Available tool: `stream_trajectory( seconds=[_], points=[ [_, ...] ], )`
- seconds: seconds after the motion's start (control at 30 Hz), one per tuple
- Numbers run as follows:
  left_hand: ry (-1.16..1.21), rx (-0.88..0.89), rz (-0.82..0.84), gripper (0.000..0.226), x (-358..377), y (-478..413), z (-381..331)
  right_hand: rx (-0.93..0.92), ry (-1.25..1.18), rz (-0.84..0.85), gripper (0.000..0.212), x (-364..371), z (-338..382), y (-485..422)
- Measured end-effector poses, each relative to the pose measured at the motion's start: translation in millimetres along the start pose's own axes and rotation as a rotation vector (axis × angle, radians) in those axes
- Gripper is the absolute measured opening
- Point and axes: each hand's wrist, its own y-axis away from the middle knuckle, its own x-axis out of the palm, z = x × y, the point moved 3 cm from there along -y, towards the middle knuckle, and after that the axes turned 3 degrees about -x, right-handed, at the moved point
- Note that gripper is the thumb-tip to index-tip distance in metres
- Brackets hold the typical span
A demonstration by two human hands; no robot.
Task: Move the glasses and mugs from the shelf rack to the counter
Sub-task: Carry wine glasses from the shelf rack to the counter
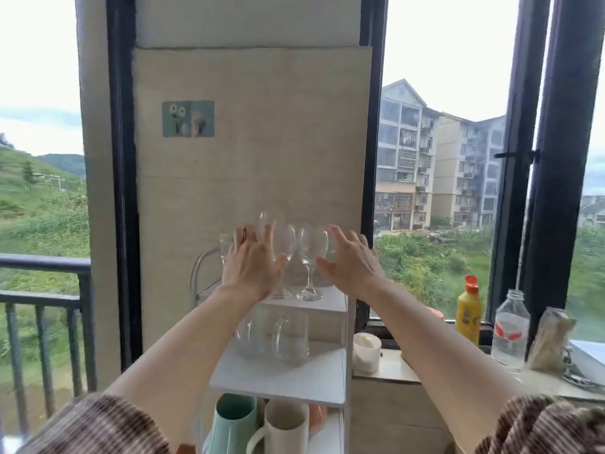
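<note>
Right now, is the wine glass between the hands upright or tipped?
Upright: the wine glass stands on its foot on the top shelf, bowl above the stem.

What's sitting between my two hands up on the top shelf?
In the head view, a clear wine glass stands between the left hand and right hand, with another stemmed glass beside it.

Teal mug (233, 424), white mug (285, 427), yellow bottle (468, 314), brown-striped sleeves (98, 427)
</note>
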Motion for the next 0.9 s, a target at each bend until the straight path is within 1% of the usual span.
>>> stream_trajectory(
  seconds=[0.07, 0.13, 0.2, 0.27, 0.3, 0.37, 0.47, 0.57, 0.67, 0.77, 0.9],
  points=[
    [-0.015, -0.009, -0.022, 0.065, 5.0, -9.1, 4.2, -0.039, -0.007, -0.008, 0.061, 3.5, -3.8, -11.6],
    [-0.017, -0.003, -0.004, 0.061, 10.8, -15.9, 9.4, -0.047, -0.015, 0.016, 0.056, 8.7, -7.5, -20.4],
    [0.023, 0.005, 0.003, 0.054, 17.2, -19.4, 10.5, -0.052, -0.069, 0.003, 0.046, 13.7, -8.5, -26.2],
    [0.075, 0.018, -0.043, 0.043, 17.6, -19.4, 9.4, -0.081, -0.116, -0.056, 0.034, 14.1, -7.7, -27.2],
    [0.095, 0.025, -0.067, 0.038, 17.6, -19.0, 8.9, -0.095, -0.139, -0.076, 0.032, 14.3, -7.0, -26.5],
    [0.129, 0.058, -0.095, 0.033, 15.2, -15.6, 6.6, -0.121, -0.188, -0.107, 0.032, 13.6, -3.3, -23.1],
    [0.222, 0.107, -0.118, 0.032, 6.1, -6.2, 4.6, -0.134, -0.247, -0.155, 0.033, 8.1, 3.9, -15.8],
    [0.337, 0.124, -0.166, 0.029, -14.2, 6.5, 5.3, -0.106, -0.336, -0.201, 0.032, -6.1, 13.6, -3.6],
    [0.411, 0.134, -0.177, 0.029, -39.9, 23.7, 4.5, -0.059, -0.401, -0.245, 0.033, -30.4, 26.2, 20.1],
    [0.486, 0.154, -0.130, 0.030, -58.7, 50.3, -0.5, -0.022, -0.394, -0.279, 0.033, -52.4, 35.5, 58.7],
    [0.646, 0.202, 0.053, 0.031, -60.6, 93.8, -19.5, 0.052, -0.384, -0.300, 0.029, -71.9, 36.3, 123.2]
  ],
)
